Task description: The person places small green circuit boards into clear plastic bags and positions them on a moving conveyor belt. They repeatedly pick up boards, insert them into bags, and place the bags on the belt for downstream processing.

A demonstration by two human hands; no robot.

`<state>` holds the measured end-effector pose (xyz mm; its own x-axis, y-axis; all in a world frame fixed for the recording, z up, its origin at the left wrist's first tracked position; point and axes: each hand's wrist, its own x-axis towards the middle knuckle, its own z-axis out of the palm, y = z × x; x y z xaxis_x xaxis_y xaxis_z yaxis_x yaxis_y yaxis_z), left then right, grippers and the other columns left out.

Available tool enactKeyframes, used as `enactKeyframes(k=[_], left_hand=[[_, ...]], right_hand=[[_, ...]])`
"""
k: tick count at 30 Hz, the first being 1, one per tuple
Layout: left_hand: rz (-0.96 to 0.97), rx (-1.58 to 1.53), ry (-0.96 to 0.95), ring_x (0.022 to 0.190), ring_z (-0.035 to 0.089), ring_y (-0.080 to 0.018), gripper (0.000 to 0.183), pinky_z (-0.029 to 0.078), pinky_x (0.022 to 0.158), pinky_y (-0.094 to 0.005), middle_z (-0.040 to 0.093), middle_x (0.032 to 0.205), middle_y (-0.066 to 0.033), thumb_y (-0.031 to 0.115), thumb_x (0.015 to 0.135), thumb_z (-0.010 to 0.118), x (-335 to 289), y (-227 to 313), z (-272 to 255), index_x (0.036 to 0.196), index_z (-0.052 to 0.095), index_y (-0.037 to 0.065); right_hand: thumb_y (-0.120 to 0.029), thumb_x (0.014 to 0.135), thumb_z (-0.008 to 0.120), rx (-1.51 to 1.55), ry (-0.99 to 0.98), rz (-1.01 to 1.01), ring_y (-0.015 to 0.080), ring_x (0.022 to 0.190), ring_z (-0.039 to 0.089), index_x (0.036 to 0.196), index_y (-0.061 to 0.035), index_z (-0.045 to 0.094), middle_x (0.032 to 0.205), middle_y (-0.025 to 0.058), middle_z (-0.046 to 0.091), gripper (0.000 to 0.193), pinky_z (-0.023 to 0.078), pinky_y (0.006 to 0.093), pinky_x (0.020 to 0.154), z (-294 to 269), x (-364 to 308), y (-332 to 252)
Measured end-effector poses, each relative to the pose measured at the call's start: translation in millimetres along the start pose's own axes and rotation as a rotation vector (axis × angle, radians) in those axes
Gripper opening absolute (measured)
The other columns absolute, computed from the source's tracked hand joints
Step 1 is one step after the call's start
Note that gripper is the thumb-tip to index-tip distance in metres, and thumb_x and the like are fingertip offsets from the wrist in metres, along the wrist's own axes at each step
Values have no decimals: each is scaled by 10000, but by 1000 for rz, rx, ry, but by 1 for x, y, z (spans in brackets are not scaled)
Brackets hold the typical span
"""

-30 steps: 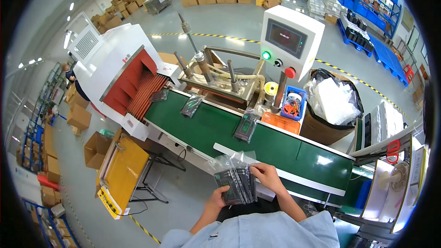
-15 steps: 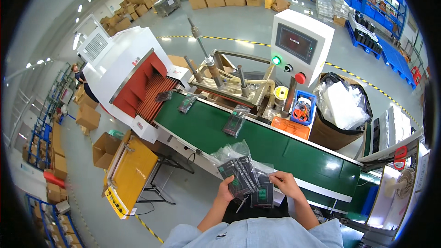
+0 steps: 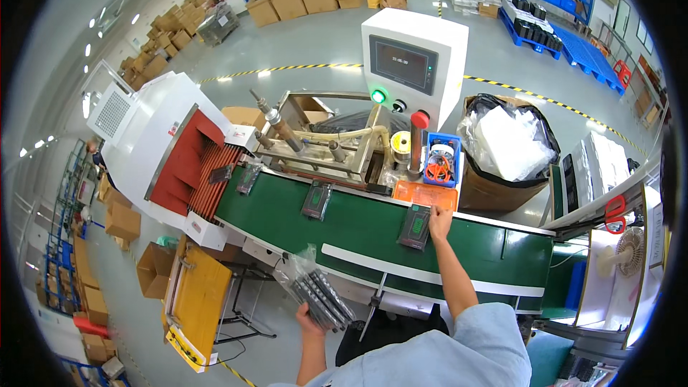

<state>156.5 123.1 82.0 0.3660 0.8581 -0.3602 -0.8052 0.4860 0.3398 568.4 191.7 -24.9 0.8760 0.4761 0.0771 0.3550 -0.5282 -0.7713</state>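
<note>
My left hand [image 3: 309, 320] grips a stack of flat black packages in clear film [image 3: 322, 297], held in front of the belt's near edge. Loose film stands up from the top of the stack. Over the green conveyor belt [image 3: 365, 236], my right hand [image 3: 441, 223] has its fingers closed at the right edge of a single black package [image 3: 414, 228] with a green mark. That package rests on the belt. Farther left lie a second wrapped package [image 3: 317, 199] and a third [image 3: 249, 178]; another package [image 3: 221, 174] is on the rollers at the tunnel mouth.
At left stands a white tunnel machine [image 3: 161, 136] with red curtain flaps. Behind the belt are a metal frame [image 3: 287, 143], a control box [image 3: 416, 57], an orange tray [image 3: 408, 192] and a blue bin [image 3: 443, 145]. A lined carton [image 3: 502, 186] holds white plastic. A yellow table [image 3: 204, 294] stands at left.
My right hand has left the stack and reached forward over the belt with one package. My left hand has moved left with the other packages. The view has shifted.
</note>
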Motion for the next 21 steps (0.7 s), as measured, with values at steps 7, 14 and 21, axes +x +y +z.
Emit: enactKeyframes(k=[7,14,21], left_hand=[[-83,45,-15,1041,531,-362,658,421,904,-505,524,1172,-204,265,660,658,-22,-29,71,1225,444,6],[-171,38,127,995,561,-352,441,422,892,-516,579,1083,-178,178,733,583,-12,-31,35,1121,503,-14],[-381,211,63,985,574,-305,388,450,876,-474,573,1082,-165,122,781,584,-6,-37,50,1136,488,0]], right_hand=[[-290,822,558,-96,-47,84,342,803,567,898,-53,619,904,161,532,256,451,424,709,2,-11,-17],[-318,825,574,-67,37,-42,350,806,567,1029,-26,517,863,140,555,360,454,433,674,-35,-41,-49],[-225,882,541,721,-1207,-69,83,743,534,1108,7,561,875,25,599,325,435,223,643,-129,-141,-131]])
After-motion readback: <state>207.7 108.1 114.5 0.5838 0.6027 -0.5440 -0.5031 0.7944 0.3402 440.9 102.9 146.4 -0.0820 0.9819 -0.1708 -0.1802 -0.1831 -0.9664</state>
